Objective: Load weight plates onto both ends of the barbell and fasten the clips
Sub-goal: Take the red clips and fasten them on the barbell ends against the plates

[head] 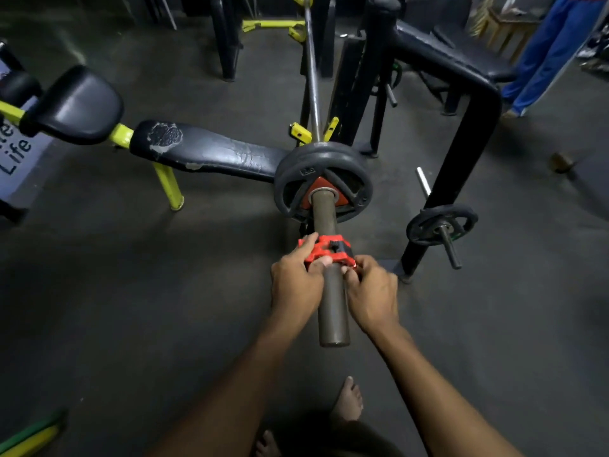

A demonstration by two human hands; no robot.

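While fingers [313, 247] pinch it, clip [329, 250] rings barbell [331, 291]

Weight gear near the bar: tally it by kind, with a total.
Plates on the barbell: 1
Plates on the storage peg: 1
Red clips: 1, held by left hand and right hand
Total: 3

The floor [99, 291] is dark and gray. A black bench [204, 150] with yellow legs [169, 186] has cracked, peeling padding. Black metal frames [461, 153] stand behind it. A wooden table [507, 31] sits far back. The light is dim.
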